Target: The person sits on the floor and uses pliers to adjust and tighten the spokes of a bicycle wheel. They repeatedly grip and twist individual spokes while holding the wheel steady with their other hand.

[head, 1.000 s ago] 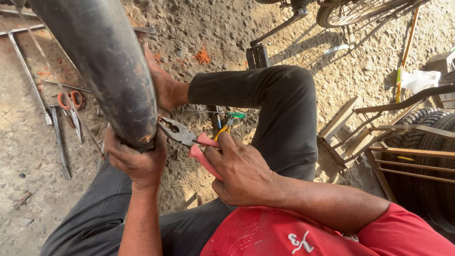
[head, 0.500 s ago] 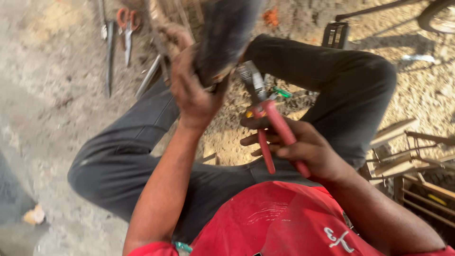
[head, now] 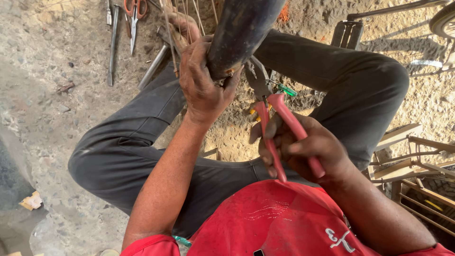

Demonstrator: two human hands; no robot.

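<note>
Two hands busy: left hand (head: 204, 90) now clamped round black tyre (head: 239, 31) edge, shifted rightward since a second ago; right hand (head: 303, 147) closed on red-handled pliers (head: 272, 111), jaws risen to tyre rim beside left hand's fingers.

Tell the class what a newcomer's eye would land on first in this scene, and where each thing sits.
First comes the big dark tyre at top centre, gripped from below by the left hand. Just right of it, the right hand holds red-handled pliers whose nose points up at the tyre's edge. Farther off, orange-handled scissors lie with metal tools on the dusty ground at top left.
</note>
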